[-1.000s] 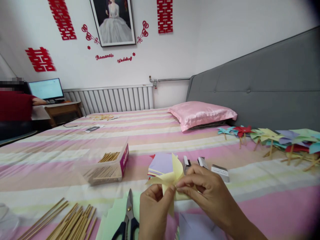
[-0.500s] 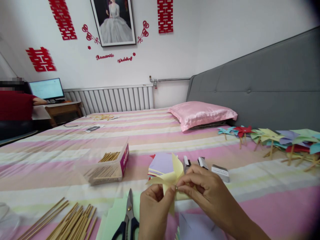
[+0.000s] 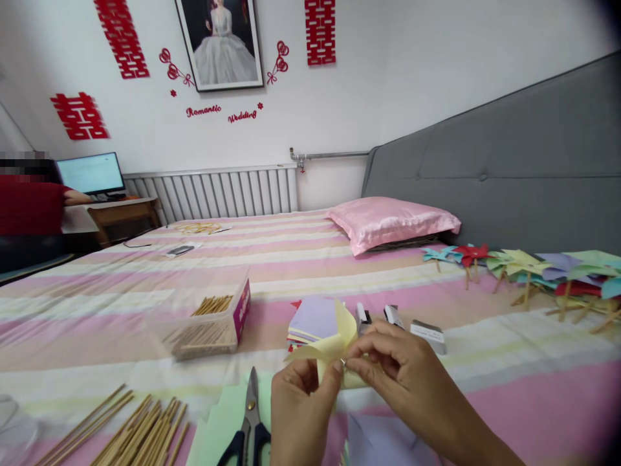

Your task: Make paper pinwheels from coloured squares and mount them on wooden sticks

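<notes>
Scissors (image 3: 248,424) lie beside the left hand (image 3: 298,408), whose fingers (image 3: 330,374), with the right hand's (image 3: 402,362), pinch yellow paper (image 3: 324,347) partly hiding purple sheets (image 3: 315,317).

Fingers (image 3: 330,380) partly hide the yellow paper (image 3: 345,325).

"Romantic" (image 3: 203,111), "Wedding" (image 3: 245,114) — on the wall (image 3: 339,110), plus 囍 (image 3: 80,116)

Scissors (image 3: 250,406): on paper sheets (image 3: 219,414)
Sticks (image 3: 138,433): left of scissors
Box (image 3: 242,310): behind scissors, leftward
Pillow (image 3: 395,223): far behind scissors, rightward
Pinwheels (image 3: 524,261): behind scissors, far right
</notes>
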Demonstrator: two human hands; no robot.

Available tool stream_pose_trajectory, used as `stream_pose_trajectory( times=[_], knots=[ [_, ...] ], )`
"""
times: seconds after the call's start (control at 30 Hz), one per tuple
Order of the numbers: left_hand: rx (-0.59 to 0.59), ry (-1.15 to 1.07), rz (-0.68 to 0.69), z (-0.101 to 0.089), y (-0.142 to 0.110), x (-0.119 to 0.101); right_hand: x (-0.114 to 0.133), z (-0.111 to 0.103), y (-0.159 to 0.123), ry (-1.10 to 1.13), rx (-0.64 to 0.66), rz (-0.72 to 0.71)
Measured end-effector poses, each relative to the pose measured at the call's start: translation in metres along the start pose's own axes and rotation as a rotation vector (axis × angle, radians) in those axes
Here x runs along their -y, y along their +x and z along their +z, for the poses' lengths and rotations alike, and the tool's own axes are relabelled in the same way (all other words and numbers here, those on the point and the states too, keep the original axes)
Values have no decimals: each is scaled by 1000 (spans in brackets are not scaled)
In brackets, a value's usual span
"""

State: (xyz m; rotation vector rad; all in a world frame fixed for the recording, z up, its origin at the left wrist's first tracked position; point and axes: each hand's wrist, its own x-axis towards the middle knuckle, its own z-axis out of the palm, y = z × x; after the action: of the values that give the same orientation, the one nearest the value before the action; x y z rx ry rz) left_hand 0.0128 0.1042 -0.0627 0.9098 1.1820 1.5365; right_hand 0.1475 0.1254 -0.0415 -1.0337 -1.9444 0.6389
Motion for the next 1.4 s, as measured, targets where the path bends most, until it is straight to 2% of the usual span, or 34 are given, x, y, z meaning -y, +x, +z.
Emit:
stream_pose_trajectory(
  times=[0.3,0.5,0.63,0.73,0.83,0.97,1.13,1.3,1.4],
  knots=[
    [4,77,42,-5,5,11,2,1,-1,-12,-19,-4],
    [34,117,61,-7,5,9,5,3,0,-47,-47,-3],
    [23,119,27,-6,4,6,2,6,0,-89,-166,28],
    [28,121,23,-5,2,5,-2,8,-2,-17,-216,72],
    [38,121,35,-5,0,5,-2,9,-2,116,-121,117],
    [42,101,34,-3,-2,3,3,7,0,224,-18,99],
    [-8,61,48,0,-3,0,7,5,0,295,22,106],
    [-7,86,43,2,-4,1,4,5,0,384,50,103],
    [-60,79,32,4,-5,0,3,4,0,408,61,98]
  ],
)
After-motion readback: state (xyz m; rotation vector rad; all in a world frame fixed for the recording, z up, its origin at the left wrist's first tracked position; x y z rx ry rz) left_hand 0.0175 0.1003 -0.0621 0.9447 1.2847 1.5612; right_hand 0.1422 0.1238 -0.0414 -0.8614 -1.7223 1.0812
